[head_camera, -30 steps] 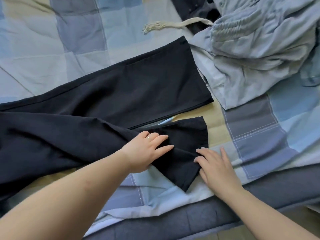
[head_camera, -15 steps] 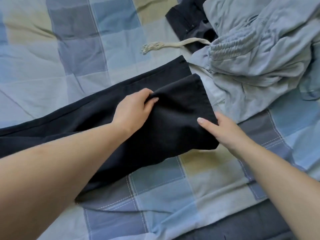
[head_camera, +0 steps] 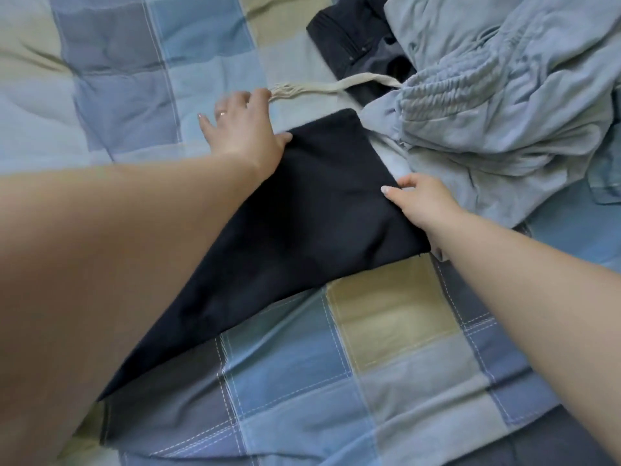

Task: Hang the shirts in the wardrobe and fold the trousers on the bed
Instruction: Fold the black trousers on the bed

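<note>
Dark navy trousers lie on the checked bed cover, one leg laid over the other so the hems line up. My left hand rests flat at the far hem corner, fingers spread, thumb on the cloth. At the near hem corner my right hand has its fingers curled at the cloth's edge. My left forearm hides most of the trousers to the left.
A crumpled pale blue-grey pair with an elastic waist lies at the right, its cream drawstring trailing toward my left hand. Another dark garment sits behind it. A denim piece shows at the right edge.
Both hands lifted the near trouser leg and carried it away from me onto the far leg. The left hand has now flattened at the far hem corner.
</note>
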### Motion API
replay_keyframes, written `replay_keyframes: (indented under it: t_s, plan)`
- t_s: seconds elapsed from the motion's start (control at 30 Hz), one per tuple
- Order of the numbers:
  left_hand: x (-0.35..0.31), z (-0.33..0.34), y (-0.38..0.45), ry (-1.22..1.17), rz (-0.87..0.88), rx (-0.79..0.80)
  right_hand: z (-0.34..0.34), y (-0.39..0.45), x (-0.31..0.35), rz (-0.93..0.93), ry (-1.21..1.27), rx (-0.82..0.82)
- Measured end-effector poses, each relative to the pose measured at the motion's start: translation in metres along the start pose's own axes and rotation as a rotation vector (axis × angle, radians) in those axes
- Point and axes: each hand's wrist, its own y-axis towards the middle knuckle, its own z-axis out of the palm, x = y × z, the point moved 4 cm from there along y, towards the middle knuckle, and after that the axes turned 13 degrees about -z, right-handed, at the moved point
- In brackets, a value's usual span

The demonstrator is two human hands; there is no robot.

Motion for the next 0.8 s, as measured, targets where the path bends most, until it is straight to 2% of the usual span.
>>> replay_keyframes:
  t_s: [0.1, 0.2, 0.27, 0.37, 0.43, 0.53, 0.6, 0.73, 0.8]
  plan:
    - [0.030, 0.030, -0.051, 0.050, 0.077, -0.019, 0.006, -0.006, -0.020, 0.039, -0.048, -0.013]
    - [0.075, 0.065, -0.097, 0.204, 0.062, 0.137, 0.008, -0.024, -0.025, 0.039, -0.087, 0.064]
    - [0.092, 0.080, -0.101, 0.244, -0.005, 0.243, 0.014, -0.034, -0.028, 0.072, 0.084, 0.161]
    - [0.095, 0.090, -0.088, 0.262, -0.010, 0.309, 0.021, -0.041, -0.034, 0.117, 0.305, 0.268]
    - [0.094, 0.093, -0.081, 0.275, -0.016, 0.361, 0.021, -0.039, -0.036, 0.112, 0.336, 0.290]
    - [0.093, 0.092, -0.082, 0.292, -0.033, 0.428, 0.020, -0.037, -0.031, 0.046, 0.203, 0.257]
    - [0.090, 0.082, -0.083, 0.213, -0.011, 0.381, 0.009, -0.041, -0.032, 0.013, 0.147, 0.171]
    - [0.096, 0.048, -0.083, 0.028, 0.102, 0.096, -0.036, -0.069, -0.056, 0.042, 0.039, -0.004]
    - [0.107, 0.044, -0.079, 0.067, 0.129, 0.122, -0.048, -0.090, -0.070, 0.085, 0.010, 0.014]
